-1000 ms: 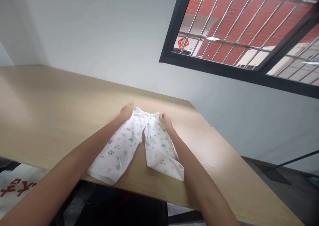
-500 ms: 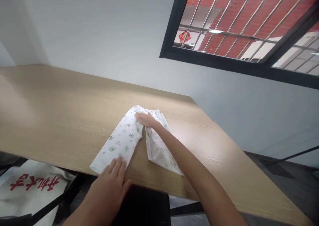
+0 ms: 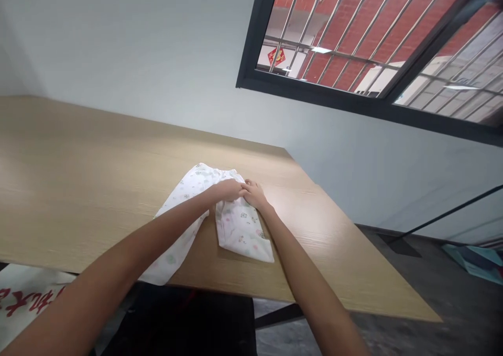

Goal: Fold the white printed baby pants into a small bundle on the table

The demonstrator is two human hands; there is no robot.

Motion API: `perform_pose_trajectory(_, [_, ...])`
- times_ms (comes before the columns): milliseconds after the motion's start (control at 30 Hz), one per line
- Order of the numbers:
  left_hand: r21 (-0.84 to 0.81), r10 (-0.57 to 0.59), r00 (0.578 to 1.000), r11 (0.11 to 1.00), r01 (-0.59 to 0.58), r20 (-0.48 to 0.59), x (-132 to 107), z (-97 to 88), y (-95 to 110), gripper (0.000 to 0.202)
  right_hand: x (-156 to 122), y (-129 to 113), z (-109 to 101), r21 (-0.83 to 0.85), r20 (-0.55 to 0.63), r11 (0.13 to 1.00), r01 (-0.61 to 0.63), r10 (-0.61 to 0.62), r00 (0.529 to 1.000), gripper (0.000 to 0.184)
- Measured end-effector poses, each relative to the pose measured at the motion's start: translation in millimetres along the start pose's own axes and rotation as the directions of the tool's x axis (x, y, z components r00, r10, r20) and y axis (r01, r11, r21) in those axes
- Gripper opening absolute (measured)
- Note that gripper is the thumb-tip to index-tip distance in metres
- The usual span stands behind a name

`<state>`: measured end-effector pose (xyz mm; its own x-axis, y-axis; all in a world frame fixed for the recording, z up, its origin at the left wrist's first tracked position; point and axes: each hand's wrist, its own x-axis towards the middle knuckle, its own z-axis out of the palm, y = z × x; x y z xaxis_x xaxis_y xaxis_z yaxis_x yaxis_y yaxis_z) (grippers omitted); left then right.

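Observation:
A small pair of white pants (image 3: 243,227) with a pastel print lies on the wooden table (image 3: 98,188), its waist toward the wall. One leg reaches the near edge at left; the other spreads at right, its hem slanted. My left hand (image 3: 229,189) rests on the upper part of the right leg, its forearm crossing over the left leg. Touching it at the fingertips, my right hand (image 3: 254,192) lies at the outer edge of that leg, fingers slightly bent and apart. The left fingertips are partly hidden by the right hand.
Behind the table stands a pale wall (image 3: 137,47) with a dark-framed, barred window (image 3: 314,97). Below the near edge are a black seat (image 3: 196,324) and white cloth with red characters (image 3: 27,293). A thin dark pole (image 3: 451,212) slants at right.
My left hand has moved from the left leg's hem up and across to the right leg. My right hand has shifted from the crotch area to the outer right edge. The view has turned slightly right.

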<state>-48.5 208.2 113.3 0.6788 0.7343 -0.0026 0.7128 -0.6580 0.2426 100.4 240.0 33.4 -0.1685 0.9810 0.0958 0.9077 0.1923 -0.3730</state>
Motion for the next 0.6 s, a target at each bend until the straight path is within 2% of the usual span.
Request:
perform_pose_trajectory(100, [-0.034, 0.045, 0.996, 0.999, -0.043, 0.072, -46.3, 26.4, 31.5, 0.064, -0.2, -1.5, 0.6, -0.018, -0.005, 1.000, -0.022, 0.022, 1.000, 0.044])
perform_pose_trajectory(133, [-0.042, 0.070, 0.993, 0.997, -0.066, 0.091, -67.8, 36.6, 44.7, 0.060, -0.5, -2.6, -0.4, -0.019, -0.005, 1.000, -0.025, 0.025, 1.000, 0.046])
perform_pose_trajectory(200, [-0.013, 0.122, 0.992, 0.992, -0.122, 0.002, -109.9, 57.0, 70.5, 0.042, -1.0, -5.5, -2.8, -0.007, 0.004, 1.000, -0.024, 0.024, 1.000, 0.048])
perform_pose_trajectory(267, [0.033, 0.145, 0.988, 0.989, -0.143, -0.047, -141.0, 75.1, 90.3, 0.018, -1.9, -9.6, -5.0, 0.078, 0.022, 0.996, -0.048, 0.046, 0.999, 0.046])
perform_pose_trajectory(333, [0.067, 0.123, 0.990, 0.991, -0.119, -0.063, -155.2, 88.4, 101.6, 0.016, -3.4, -15.2, -7.7, 0.202, 0.042, 0.974, -0.100, 0.094, 0.995, 0.045])
perform_pose_trajectory(467, [-0.014, 0.094, 0.990, 0.995, -0.096, -0.108, -151.7, 94.9, 104.5, 0.024, -10.0, -28.4, -22.5, 0.379, 0.113, 0.904, -0.196, 0.165, 0.980, 0.043])
perform_pose_trajectory(500, [-0.074, 0.077, 0.983, 0.993, -0.090, -0.165, -151.4, 92.3, 102.8, 0.026, -11.7, -32.1, -29.4, 0.469, 0.144, 0.857, -0.211, 0.162, 0.976, 0.044])
perform_pose_trajectory(533, [-0.148, 0.029, 0.969, 0.987, -0.067, -0.244, -153.4, 88.3, 100.4, 0.028, -12.9, -36.2, -37.4, 0.593, 0.175, 0.774, -0.223, 0.147, 0.974, 0.044])
perform_pose_trajectory(567, [-0.234, -0.055, 0.942, 0.972, -0.026, -0.331, -158.4, 83.0, 97.2, 0.029, -13.1, -41.3, -45.9, 0.723, 0.201, 0.652, -0.229, 0.118, 0.972, 0.044])
perform_pose_trajectory(600, [-0.328, -0.168, 0.896, 0.944, 0.026, -0.410, -166.2, 76.7, 93.0, 0.031, -11.9, -47.8, -54.2, 0.832, 0.215, 0.507, -0.226, 0.081, 0.973, 0.043])
